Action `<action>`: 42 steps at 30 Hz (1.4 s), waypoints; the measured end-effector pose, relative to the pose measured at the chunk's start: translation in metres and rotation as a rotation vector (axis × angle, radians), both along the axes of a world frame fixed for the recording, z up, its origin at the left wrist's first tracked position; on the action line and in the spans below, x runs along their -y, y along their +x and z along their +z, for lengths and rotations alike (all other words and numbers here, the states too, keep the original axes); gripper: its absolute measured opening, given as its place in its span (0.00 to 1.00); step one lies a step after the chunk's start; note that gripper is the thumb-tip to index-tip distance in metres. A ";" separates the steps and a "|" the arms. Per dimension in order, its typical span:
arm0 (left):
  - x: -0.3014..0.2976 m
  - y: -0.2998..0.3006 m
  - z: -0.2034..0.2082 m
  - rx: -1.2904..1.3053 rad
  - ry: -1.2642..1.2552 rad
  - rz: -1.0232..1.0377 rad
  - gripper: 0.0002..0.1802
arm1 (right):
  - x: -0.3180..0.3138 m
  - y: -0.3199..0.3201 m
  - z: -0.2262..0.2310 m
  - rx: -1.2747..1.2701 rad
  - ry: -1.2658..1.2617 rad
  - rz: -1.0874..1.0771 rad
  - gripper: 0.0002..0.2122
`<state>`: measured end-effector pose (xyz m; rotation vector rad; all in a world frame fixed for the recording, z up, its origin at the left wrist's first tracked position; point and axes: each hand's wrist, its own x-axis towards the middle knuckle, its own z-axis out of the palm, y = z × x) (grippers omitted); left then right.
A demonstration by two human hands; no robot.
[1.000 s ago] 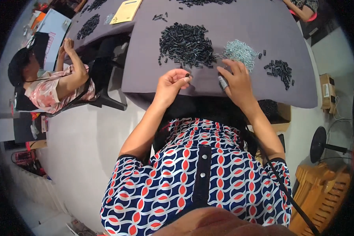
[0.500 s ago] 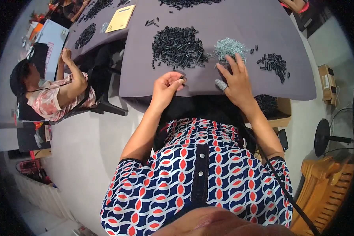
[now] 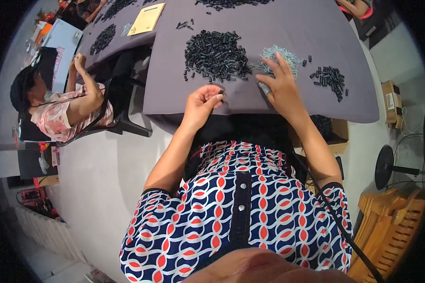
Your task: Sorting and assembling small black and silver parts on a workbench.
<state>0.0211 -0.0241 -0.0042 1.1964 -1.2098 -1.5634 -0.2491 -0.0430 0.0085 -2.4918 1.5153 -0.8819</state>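
My left hand [image 3: 204, 103] is closed near the table's front edge, pinching a small black cylindrical piece [image 3: 221, 93] between thumb and fingers. Just beyond it lies a large heap of similar black pieces [image 3: 215, 54]. My right hand [image 3: 280, 87] has its fingers spread over the near left side of a pile of small silvery metal parts [image 3: 284, 55]. Its fingertips reach the pile; whether they touch any part is hard to see. A grey wrap [image 3: 264, 88] covers the right thumb. A smaller group of black pieces [image 3: 331, 81] lies to the right of the silvery pile.
A grey cloth [image 3: 311, 23] covers the table. A yellow booklet [image 3: 147, 19] and more black heaps lie farther off. A co-worker [image 3: 66, 101] sits at the left. A box of black pieces [image 3: 337, 132] stands under the table edge, and a black fan [image 3: 385, 166] at the right.
My right hand has shifted slightly left over the silvery pile, its fingers spread a little differently. The left hand keeps its pinch on the black piece, almost unmoved.
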 end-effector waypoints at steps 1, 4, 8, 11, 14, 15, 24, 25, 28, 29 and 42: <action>0.000 0.001 0.000 0.004 0.000 0.007 0.07 | 0.003 0.003 -0.002 -0.011 0.012 0.026 0.15; 0.001 -0.003 -0.001 0.034 0.019 0.006 0.07 | 0.010 0.005 -0.013 -0.021 0.006 0.031 0.11; 0.001 -0.001 -0.007 -0.031 -0.005 -0.013 0.07 | 0.013 0.006 -0.009 -0.053 0.049 0.032 0.09; -0.001 0.000 -0.006 -0.038 -0.006 -0.016 0.07 | 0.008 0.012 0.000 -0.099 -0.017 0.007 0.10; -0.003 -0.001 -0.004 -0.061 -0.008 -0.023 0.07 | -0.005 0.023 0.014 0.045 -0.050 0.065 0.11; -0.005 -0.001 -0.003 -0.060 -0.005 -0.027 0.07 | -0.010 0.029 0.020 0.236 0.187 0.122 0.11; -0.015 -0.008 0.004 0.018 -0.035 -0.091 0.08 | -0.013 0.056 0.023 0.555 0.610 0.261 0.09; -0.017 -0.011 0.009 0.046 -0.035 -0.096 0.08 | -0.014 0.054 0.020 0.540 0.610 0.277 0.09; -0.023 -0.015 0.015 0.116 -0.075 -0.096 0.10 | -0.016 0.050 0.016 0.572 0.704 0.302 0.08; -0.024 -0.016 0.023 0.287 -0.181 -0.156 0.10 | -0.016 0.049 0.016 0.624 0.798 0.306 0.08; -0.019 0.008 0.009 -0.297 0.130 -0.098 0.07 | 0.007 0.056 0.021 0.619 0.758 0.232 0.06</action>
